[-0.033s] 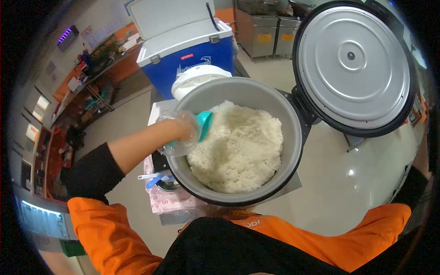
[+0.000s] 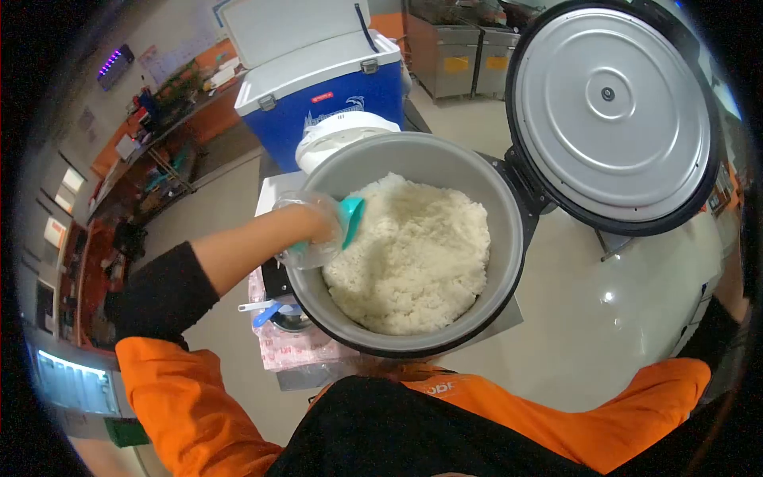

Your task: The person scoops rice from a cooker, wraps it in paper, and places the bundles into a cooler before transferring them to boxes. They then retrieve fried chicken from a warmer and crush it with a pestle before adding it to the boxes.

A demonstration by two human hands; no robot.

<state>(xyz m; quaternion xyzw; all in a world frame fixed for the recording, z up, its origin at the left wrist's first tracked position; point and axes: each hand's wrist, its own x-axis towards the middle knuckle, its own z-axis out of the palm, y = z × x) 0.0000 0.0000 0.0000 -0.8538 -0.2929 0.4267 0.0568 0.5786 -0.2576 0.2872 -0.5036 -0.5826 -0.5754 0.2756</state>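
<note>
My left hand, in a clear loose plastic glove, is closed around a teal plastic scoop. The scoop's curved end sits at the left edge of a mound of cooked white rice, inside the rim of a large round rice cooker. Glove and fingers hide much of the scoop. On the right, the cooker's wide metal lid stands open on its hinge. My right arm reaches out to the right edge of the view, and its hand does not show.
Behind the cooker stands a blue and white cooler box with its lid raised. A white plastic lid-like item lies between them. Left of the cooker, a blue-handled utensil rests by a small metal bowl on pink printed wrapping.
</note>
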